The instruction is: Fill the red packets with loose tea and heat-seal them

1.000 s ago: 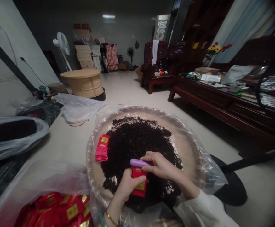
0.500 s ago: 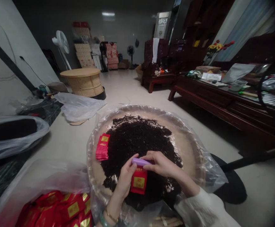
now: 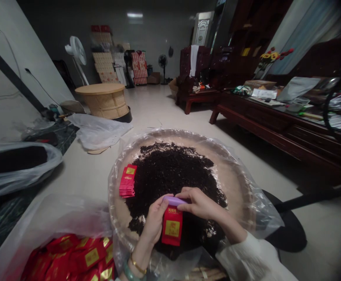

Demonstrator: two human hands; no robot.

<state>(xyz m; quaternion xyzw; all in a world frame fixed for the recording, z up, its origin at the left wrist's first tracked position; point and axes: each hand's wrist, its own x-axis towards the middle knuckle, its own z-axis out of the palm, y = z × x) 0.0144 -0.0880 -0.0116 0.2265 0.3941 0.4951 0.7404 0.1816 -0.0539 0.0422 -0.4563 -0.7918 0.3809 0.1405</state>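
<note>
Above the heap of dark loose tea leaves [image 3: 173, 168], a red packet [image 3: 172, 232] with a gold square hangs upright. Across its top edge lies a slim purple tool [image 3: 174, 201], shaped like a hand-held bag sealer. My right hand [image 3: 198, 202] is closed on the tool's right end. At the left end, my left hand [image 3: 154, 220] is closed, its thumb and fingers pinching the packet's upper left corner beside the tool. Fingers partly hide the tool's ends and the packet's upper edge. A stack of flat red packets [image 3: 127, 180] lies on the left of the leaves.
The leaves lie in a round, plastic-lined tray [image 3: 237, 183]. At the lower left, a clear bag [image 3: 79, 210] holds many red packets. Another bag [image 3: 53, 156] of dark leaves stands farther left. A black stand base [image 3: 287, 234] is close on the right, beyond it a low wooden table [image 3: 275, 128].
The red packet hangs slightly lower and shows more of its printed top below the purple tool. Both hands stay almost where they were.
</note>
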